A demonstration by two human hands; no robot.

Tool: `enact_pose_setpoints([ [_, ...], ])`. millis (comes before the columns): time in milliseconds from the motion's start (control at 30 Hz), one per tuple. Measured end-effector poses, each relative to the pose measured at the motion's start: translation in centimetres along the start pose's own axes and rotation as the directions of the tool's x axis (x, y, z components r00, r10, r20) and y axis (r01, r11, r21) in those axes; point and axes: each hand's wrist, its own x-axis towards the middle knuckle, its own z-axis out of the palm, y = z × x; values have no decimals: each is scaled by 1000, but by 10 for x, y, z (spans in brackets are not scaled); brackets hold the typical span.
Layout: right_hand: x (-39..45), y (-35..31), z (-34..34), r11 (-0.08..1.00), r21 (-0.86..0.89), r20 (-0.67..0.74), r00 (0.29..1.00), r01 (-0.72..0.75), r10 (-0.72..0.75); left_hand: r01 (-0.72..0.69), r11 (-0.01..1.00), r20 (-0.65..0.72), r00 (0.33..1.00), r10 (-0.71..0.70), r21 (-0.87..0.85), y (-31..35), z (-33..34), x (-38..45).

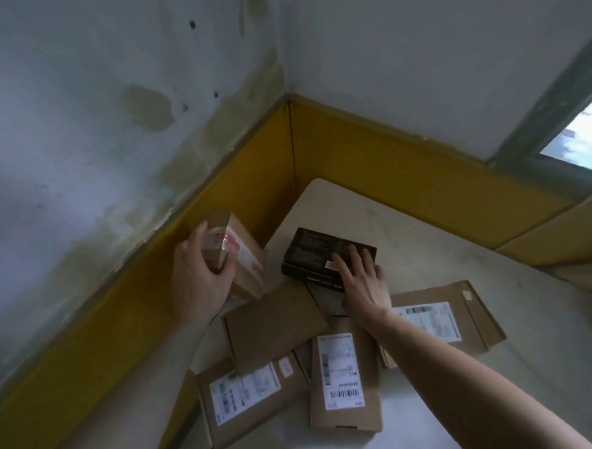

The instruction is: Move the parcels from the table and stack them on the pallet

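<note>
A pale bench (pixel 425 224) sits in a room corner, with a yellow band (pixel 244 179) running along the base of both stained walls (pixel 76 115) and a window (pixel 578 134) at about two o'clock. The person's left hand (pixel 201 274) is raised at about ten o'clock from the pile, its fingers (pixel 194 245) and thumb curled round a small brown box (pixel 241 261) that bears a red and white label; the box is tilted and clear of the bench. The right hand (pixel 362 279) reaches to the middle of the scene, its fingers (pixel 350 264) spread and laid flat on the near end of a black box (pixel 320 254), with the thumb at the box's right edge; whether it grips the box or only presses on it cannot be told. The black box lies on the bench, its near end over other parcels. Below it, toward six o'clock, flat brown parcels lie in a loose, overlapping heap: a plain brown parcel (pixel 276 325) rests on a labelled parcel (pixel 249 398) at seven o'clock, a long parcel (pixel 343 376) with a white barcode label lies at six o'clock, and a wide parcel (pixel 457 319) with a white label lies at four o'clock, partly behind the right forearm (pixel 467 380). A dark flat item shows between the parcels just under the right wrist, too hidden to identify.
</note>
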Motion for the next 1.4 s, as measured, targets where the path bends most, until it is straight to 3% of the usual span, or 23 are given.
enact_pose_setpoints([
  [267,11,8,9,999,-28,-36,999,24,-25,-85,996,-57,995,85,1,23,-8,-26],
  [467,-51,57,-23,983,134,-184,971,-128,151,-181,972,-53,983,174,-152,84,11,-43],
  [533,-95,90,-28,956,210,-256,932,-204,255,-221,952,-41,975,217,-212,115,24,-59],
  [667,-210,163,-20,839,443,-368,789,-317,493,-311,896,-26,947,320,-317,189,56,-123],
  [867,-375,258,-8,700,573,-337,657,-426,675,-353,835,12,919,394,-422,292,109,-249],
  [1000,-465,299,3,529,754,-255,569,-389,782,-269,793,185,885,427,-547,319,159,-339],
  [1100,-515,320,8,449,825,-191,578,-343,793,-11,810,447,829,335,-586,323,200,-397],
  [1233,-548,342,8,505,795,-229,605,-336,762,295,841,655,751,90,-454,323,238,-440],
  [1400,-546,359,-5,492,845,-254,651,-211,715,337,904,731,681,-43,-262,322,259,-438],
])
